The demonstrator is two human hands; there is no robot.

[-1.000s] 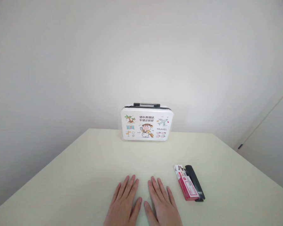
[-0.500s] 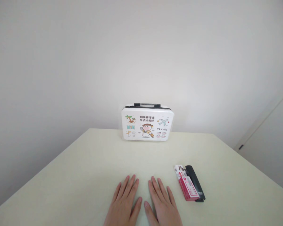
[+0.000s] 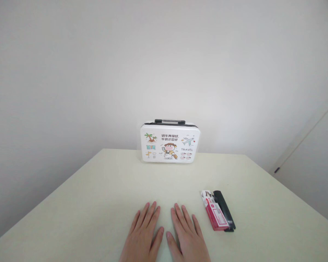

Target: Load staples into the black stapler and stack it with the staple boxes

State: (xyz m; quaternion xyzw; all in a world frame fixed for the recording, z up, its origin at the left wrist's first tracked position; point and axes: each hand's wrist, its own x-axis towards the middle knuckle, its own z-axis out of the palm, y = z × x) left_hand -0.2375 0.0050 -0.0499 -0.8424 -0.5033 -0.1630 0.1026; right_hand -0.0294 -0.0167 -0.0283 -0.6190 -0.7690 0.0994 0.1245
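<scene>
My left hand (image 3: 143, 234) lies flat on the pale table (image 3: 79, 203), palm down with its fingers stretched out. Beside it my right hand (image 3: 187, 234) rests the same way, a small gap between the two thumbs. Neither hand holds anything. To the right of my right hand, apart from it, lie a black stapler (image 3: 224, 209) and a pink-and-white box (image 3: 217, 217), side by side and touching. At the far edge stands a small white case (image 3: 169, 143) with a black handle on top and cartoon travel prints on its front.
A plain pale wall (image 3: 164, 65) rises behind the table. On the right side is a white door-like panel (image 3: 311, 163) with a small dark fitting (image 3: 277, 170) at its edge.
Both hands stay flat in place. The whole view has shifted very slightly, with the case, box and stapler appearing a touch further left.
</scene>
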